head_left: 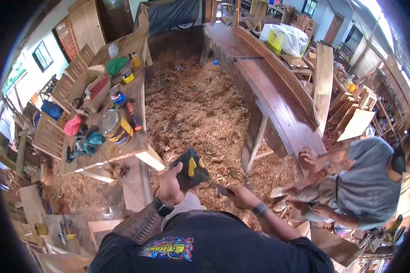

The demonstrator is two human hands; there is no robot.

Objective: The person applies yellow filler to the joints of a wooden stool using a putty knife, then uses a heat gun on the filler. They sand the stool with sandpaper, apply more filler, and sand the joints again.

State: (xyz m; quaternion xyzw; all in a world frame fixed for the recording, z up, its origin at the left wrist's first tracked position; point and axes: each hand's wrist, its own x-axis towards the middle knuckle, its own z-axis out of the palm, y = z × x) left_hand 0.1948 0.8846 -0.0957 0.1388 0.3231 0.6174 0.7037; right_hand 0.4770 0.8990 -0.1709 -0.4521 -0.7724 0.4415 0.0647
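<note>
Above the shavings-strewn floor (191, 104), close to the chest, left hand (170, 184) has fingers clamped round a black-and-yellow pad (192, 168), tilted up so its face shows, while right hand (241, 196) pinches a small blade (221, 189) just beside it, tip twd the pad.

Your left hand (171, 184) is raised in front of your chest, its back toward you, fingers curled shut in a firm grip; the left forearm (143, 223) slopes down toward your body under a dark patterned sleeve, elbow bent; your right hand (241, 196) sits near the left and a little lower, knuckles up, fingers closed in a tight pinch with the tips pointing toward the left hand; the right forearm (278, 223) is bare and runs back to your right side; the two hands are close but not touching.
</note>
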